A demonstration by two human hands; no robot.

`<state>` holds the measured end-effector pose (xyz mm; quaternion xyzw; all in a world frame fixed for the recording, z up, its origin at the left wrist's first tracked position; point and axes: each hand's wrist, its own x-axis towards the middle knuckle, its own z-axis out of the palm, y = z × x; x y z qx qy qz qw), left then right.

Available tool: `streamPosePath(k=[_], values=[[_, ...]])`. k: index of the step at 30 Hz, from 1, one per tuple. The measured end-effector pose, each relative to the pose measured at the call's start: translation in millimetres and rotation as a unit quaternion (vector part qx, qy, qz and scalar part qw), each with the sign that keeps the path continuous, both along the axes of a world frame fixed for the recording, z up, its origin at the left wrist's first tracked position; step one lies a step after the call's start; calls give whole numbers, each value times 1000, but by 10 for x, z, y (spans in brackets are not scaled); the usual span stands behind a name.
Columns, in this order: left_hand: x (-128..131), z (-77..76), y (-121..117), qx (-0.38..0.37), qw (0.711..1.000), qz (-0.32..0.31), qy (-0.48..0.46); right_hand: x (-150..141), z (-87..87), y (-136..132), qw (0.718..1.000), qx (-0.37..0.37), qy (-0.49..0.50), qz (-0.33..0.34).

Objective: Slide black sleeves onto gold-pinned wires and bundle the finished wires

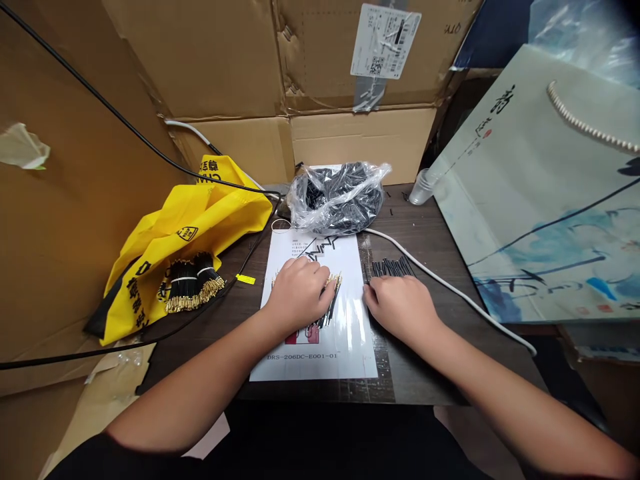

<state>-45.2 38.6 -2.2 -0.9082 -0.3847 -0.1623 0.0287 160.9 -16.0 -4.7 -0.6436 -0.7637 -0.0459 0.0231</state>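
Note:
My left hand (299, 293) lies knuckles up on a white laminated sheet (345, 333), its fingers curled over a loose pile of thin gold-tipped black pins (333, 300). My right hand (400, 307) rests on the dark table (440, 347) just right of the sheet, fingers bent down at a row of short black sleeves (393, 268). What the fingertips pinch is hidden. A clear plastic bag of black sleeves (335, 195) sits beyond the sheet.
A yellow bag (200, 220) at left carries bundles of gold-tipped pins (193, 283). Black cable (150, 147) and white cable (450, 287) cross the table. Cardboard boxes (350, 133) wall the back and left. A printed paper gift bag (540, 200) and clear cups (423, 187) stand right.

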Motion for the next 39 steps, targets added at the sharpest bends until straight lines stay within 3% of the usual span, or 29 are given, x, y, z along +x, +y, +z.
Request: streamPosePath(k=[15, 19, 23, 29, 39], values=[[-77, -10, 46, 0, 997, 10, 71, 144, -8, 91, 999, 25, -24, -32], [-68, -12, 31, -4, 997, 12, 82, 53, 6, 265, 999, 33, 30, 22], [-48, 20, 22, -34, 993, 20, 115, -163, 4, 617, 988, -1, 114, 109], [-35, 45, 23, -54, 987, 24, 151, -439, -30, 1079, 976, -29, 92, 194], [-14, 9, 19, -59, 988, 26, 142, -517, -88, 1113, 976, -5, 66, 208]])
